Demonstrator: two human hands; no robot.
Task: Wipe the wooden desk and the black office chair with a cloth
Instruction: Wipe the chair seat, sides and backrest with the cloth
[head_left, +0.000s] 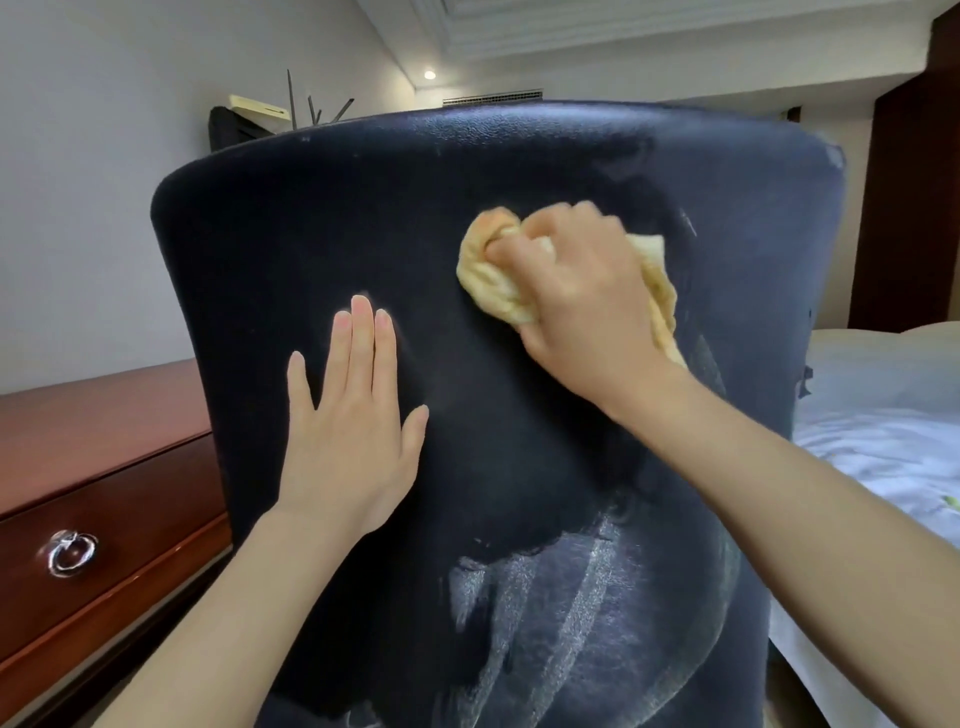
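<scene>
The black office chair (322, 218) fills the middle of the view, its backrest turned toward me. My right hand (582, 306) is closed around a bunched yellow cloth (491, 280) and presses it against the upper right of the backrest. My left hand (353, 421) lies flat on the backrest lower left of the cloth, fingers together and pointing up. Pale streaks (545, 597) mark the chair's lower part. The wooden desk (104, 415) stands at the left, partly hidden behind the chair.
A desk drawer with a metal ring pull (70, 553) faces me at lower left. A bed with white linen (883, 431) lies right of the chair. Dark objects and a pale box (260, 109) sit behind the chair top, against the wall.
</scene>
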